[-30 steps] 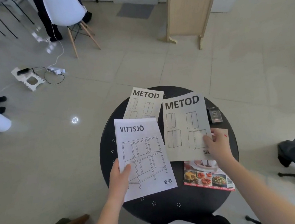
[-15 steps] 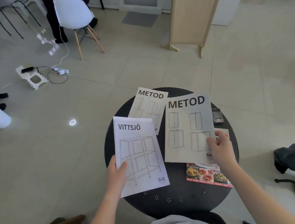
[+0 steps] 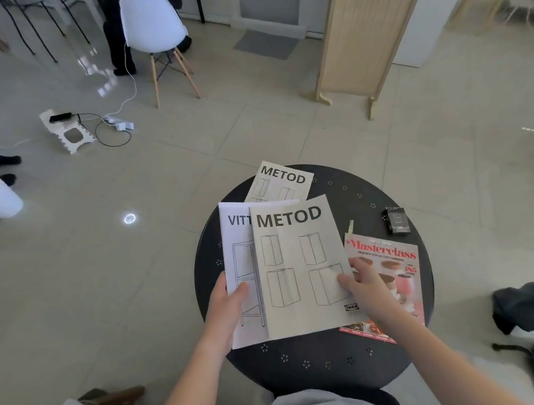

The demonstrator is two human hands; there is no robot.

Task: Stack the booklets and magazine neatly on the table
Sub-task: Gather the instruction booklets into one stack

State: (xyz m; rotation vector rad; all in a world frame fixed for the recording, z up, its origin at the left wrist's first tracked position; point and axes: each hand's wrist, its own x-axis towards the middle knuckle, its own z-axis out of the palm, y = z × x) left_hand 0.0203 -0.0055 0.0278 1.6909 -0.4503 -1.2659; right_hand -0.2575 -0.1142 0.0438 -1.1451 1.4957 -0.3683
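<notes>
Booklets, three, thin matte paper with line drawings of cabinets and shelving, lay on a round black table [image 3: 405, 346] whose dark top was pierced with small flower-shaped hole clusters. Large METOD booklet [image 3: 299, 265]: greyish-white rectangle, overlapping the right part of the VITTSJÖ booklet [image 3: 241, 262] so that only "VITT" of its title showed. Right hand [image 3: 366, 286]: fingers pinched on the large METOD booklet's right edge near the lower corner. Left hand [image 3: 226, 307]: thumb laid across the VITTSJÖ booklet's lower left face, fingers under the sheet, clasping it. Small METOD booklet [image 3: 281, 180]: flat at the table's far edge, tilted, its lower part covered by the other two. Magazine [image 3: 396, 270]: glossy, red-and-pink cover reading "Masterclass", flat at the right, its left edge tucked beneath the large METOD booklet and the right wrist crossing it. Small black box [image 3: 397, 220]: beyond the magazine, apart from it.
</notes>
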